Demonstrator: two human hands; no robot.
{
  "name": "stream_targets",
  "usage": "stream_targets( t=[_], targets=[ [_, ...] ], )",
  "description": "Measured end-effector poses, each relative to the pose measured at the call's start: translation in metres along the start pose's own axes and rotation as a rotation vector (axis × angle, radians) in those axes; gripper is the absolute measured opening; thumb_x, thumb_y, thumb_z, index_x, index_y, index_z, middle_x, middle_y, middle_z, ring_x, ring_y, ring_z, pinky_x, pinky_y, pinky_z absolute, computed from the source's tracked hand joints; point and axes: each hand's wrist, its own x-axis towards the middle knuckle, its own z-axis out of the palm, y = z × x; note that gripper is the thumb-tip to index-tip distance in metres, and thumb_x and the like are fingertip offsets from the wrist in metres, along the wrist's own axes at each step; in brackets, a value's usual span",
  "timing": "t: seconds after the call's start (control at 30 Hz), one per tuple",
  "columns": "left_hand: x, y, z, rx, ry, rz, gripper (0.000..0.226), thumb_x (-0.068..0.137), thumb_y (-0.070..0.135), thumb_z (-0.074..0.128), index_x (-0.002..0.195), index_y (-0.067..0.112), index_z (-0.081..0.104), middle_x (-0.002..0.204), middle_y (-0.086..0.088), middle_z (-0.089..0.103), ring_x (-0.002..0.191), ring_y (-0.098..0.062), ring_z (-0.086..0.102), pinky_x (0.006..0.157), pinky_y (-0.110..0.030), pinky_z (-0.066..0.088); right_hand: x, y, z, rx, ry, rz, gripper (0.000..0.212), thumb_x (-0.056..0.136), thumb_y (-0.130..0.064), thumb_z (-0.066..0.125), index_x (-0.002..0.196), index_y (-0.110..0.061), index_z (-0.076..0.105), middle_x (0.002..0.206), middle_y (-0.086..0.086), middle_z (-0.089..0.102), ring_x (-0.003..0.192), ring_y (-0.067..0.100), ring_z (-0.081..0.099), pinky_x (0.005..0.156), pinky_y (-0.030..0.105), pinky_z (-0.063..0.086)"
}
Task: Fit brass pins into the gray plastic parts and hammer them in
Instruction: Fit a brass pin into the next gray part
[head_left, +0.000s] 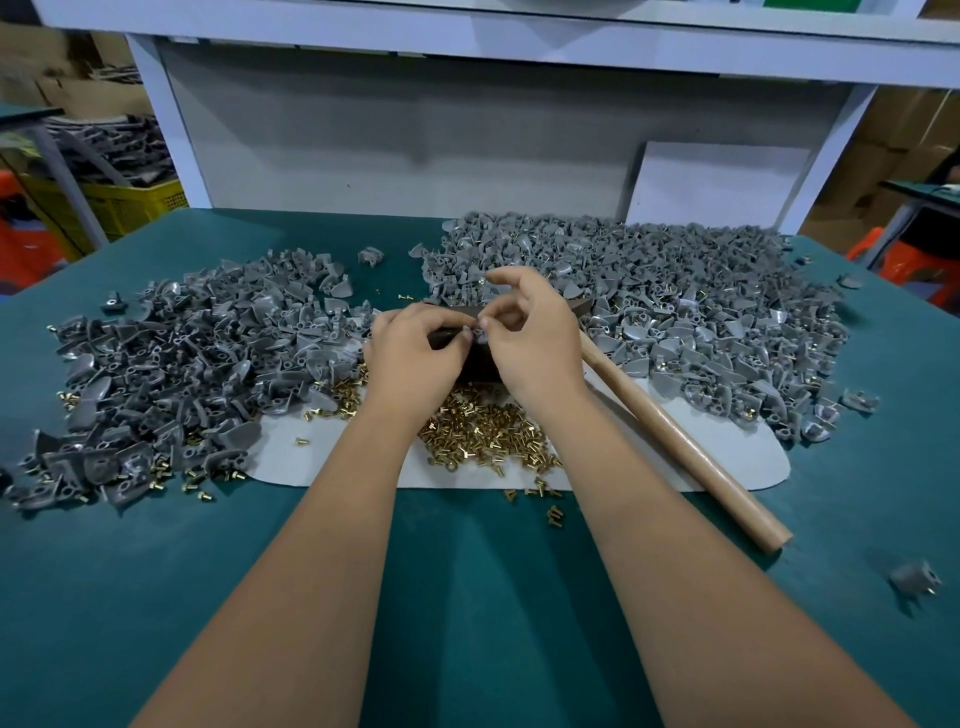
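Head view: both hands meet over a dark block (470, 358) at the middle of the green table (467, 571). Left hand (415, 358) has its fingers curled, pinching a small gray part (479, 335) at the fingertips just above the block. Right hand (530, 338) also pinches at that same part, thumb and forefinger closed on it, other fingers raised and loosely bent; whether a pin is between the fingers cannot be told, too small. The block is mostly hidden under the hands. Just near side of the block, a loose heap of brass pins (483, 431) lies on a pale mat (727, 457), partly covered by the wrists. A few stray pins (555, 514) sit off the mat's near edge on the table. Left of the block is a wide pile of gray parts (171, 364), with some pins mixed in at its near edge. Right of and behind the block is a bigger pile (675, 301) of gray parts, many showing brass. A wooden hammer handle (685, 447) lies to the right of the block, running diagonally from the right hand toward the near right; the head is hidden behind the hand. One gray part with a pin (915, 577) lies alone far right and near of the block. A white panel (717, 182) leans against the back wall behind the piles.
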Motion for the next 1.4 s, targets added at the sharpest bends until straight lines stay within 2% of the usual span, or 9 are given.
stream_targets(
  t=[0.07, 0.3, 0.5, 0.63, 0.9, 1.07, 1.17, 1.23, 1.4],
  targets=[
    [0.002, -0.001, -0.001, -0.027, -0.013, 0.007, 0.015, 0.090, 0.023, 0.066, 0.101, 0.025, 0.076, 0.109, 0.006, 0.067, 0.118, -0.027, 0.050, 0.104, -0.048, 0.039, 0.000, 0.000, 0.002, -0.073, -0.009, -0.018, 0.043, 0.084, -0.004, 0.064, 0.117, -0.030, 0.057, 0.082, -0.011, 0.066, 0.087, 0.011, 0.062, 0.082, 0.043, 0.053],
    [0.005, -0.004, 0.001, -0.043, -0.018, -0.032, 0.012, 0.088, 0.025, 0.068, 0.096, 0.020, 0.076, 0.105, 0.005, 0.067, 0.116, -0.029, 0.052, 0.101, -0.050, 0.042, 0.001, 0.003, 0.003, -0.233, -0.040, -0.103, 0.047, 0.086, -0.007, 0.061, 0.124, -0.033, 0.054, 0.086, -0.013, 0.063, 0.096, 0.015, 0.058, 0.078, 0.044, 0.053],
    [0.006, -0.007, 0.001, -0.103, -0.038, -0.015, 0.008, 0.087, 0.021, 0.069, 0.092, 0.021, 0.075, 0.104, 0.001, 0.069, 0.114, -0.033, 0.054, 0.100, -0.053, 0.041, 0.005, 0.001, 0.000, -0.419, -0.097, -0.201, 0.050, 0.087, -0.007, 0.058, 0.129, -0.033, 0.050, 0.100, -0.004, 0.060, 0.100, 0.020, 0.053, 0.084, 0.043, 0.048],
    [0.007, -0.007, 0.002, -0.101, -0.027, -0.015, 0.007, 0.087, 0.022, 0.069, 0.089, 0.025, 0.075, 0.104, 0.001, 0.069, 0.114, -0.033, 0.055, 0.100, -0.052, 0.042, 0.014, -0.001, 0.001, -0.489, -0.135, -0.140, 0.044, 0.089, -0.013, 0.057, 0.127, -0.035, 0.051, 0.105, -0.001, 0.063, 0.109, 0.024, 0.050, 0.091, 0.044, 0.045],
    [0.006, -0.007, 0.003, -0.072, -0.026, -0.036, 0.007, 0.088, 0.025, 0.070, 0.092, 0.023, 0.075, 0.106, 0.003, 0.068, 0.116, -0.030, 0.053, 0.101, -0.048, 0.042, 0.007, 0.003, 0.000, -0.286, -0.098, -0.067, 0.030, 0.089, -0.010, 0.060, 0.114, -0.027, 0.062, 0.091, -0.011, 0.068, 0.102, 0.019, 0.058, 0.092, 0.043, 0.046],
    [0.005, -0.005, 0.002, -0.077, -0.029, -0.046, 0.005, 0.088, 0.025, 0.069, 0.086, 0.030, 0.071, 0.102, 0.008, 0.064, 0.117, -0.029, 0.051, 0.102, -0.048, 0.042, 0.004, 0.007, -0.008, -0.005, -0.042, 0.061, 0.023, 0.095, -0.014, 0.052, 0.109, -0.026, 0.066, 0.102, -0.013, 0.066, 0.098, 0.003, 0.058, 0.083, 0.021, 0.043],
    [0.004, -0.005, 0.002, -0.080, -0.026, -0.040, 0.009, 0.089, 0.024, 0.069, 0.085, 0.032, 0.069, 0.102, 0.008, 0.063, 0.117, -0.029, 0.051, 0.103, -0.048, 0.041, 0.006, 0.005, -0.009, -0.041, -0.038, 0.065, 0.016, 0.093, -0.019, 0.055, 0.094, -0.027, 0.069, 0.089, -0.020, 0.062, 0.085, -0.005, 0.055, 0.072, 0.014, 0.040],
    [0.005, -0.005, 0.002, -0.081, -0.022, -0.036, 0.007, 0.089, 0.023, 0.069, 0.086, 0.030, 0.070, 0.103, 0.006, 0.064, 0.117, -0.029, 0.052, 0.102, -0.047, 0.042, 0.007, 0.005, -0.007, -0.131, -0.048, 0.028, 0.013, 0.091, -0.021, 0.058, 0.087, -0.026, 0.069, 0.084, -0.017, 0.064, 0.081, -0.001, 0.057, 0.071, 0.021, 0.045],
    [0.006, -0.007, 0.002, -0.078, -0.034, -0.031, 0.008, 0.088, 0.023, 0.069, 0.093, 0.022, 0.075, 0.106, 0.003, 0.067, 0.117, -0.030, 0.052, 0.101, -0.048, 0.043, 0.008, 0.004, -0.002, -0.237, -0.067, 0.012, 0.009, 0.087, -0.021, 0.064, 0.081, -0.025, 0.071, 0.094, -0.004, 0.068, 0.092, 0.016, 0.060, 0.084, 0.040, 0.050]
  ],
)
